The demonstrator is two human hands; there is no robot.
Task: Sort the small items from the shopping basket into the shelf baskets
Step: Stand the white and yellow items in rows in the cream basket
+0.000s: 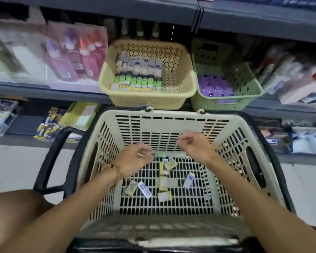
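Small items (pixel 163 183), approx. eight flat boxes, are lying loose on the shopping basket (pixel 171 119) floor just below both hands. Left hand (pixel 135 157) & right hand (pixel 192 143) are hovering apart, fingers curled, probably empty (blurry). Boxes are looking light, stiff, likely slick; pinching across the long edges is prob. safest.

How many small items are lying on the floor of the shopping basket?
8 visible in the shopping basket: four clustered near the far wall, under the left hand; three at front left to centre; one alone at right. The hand may hide more.
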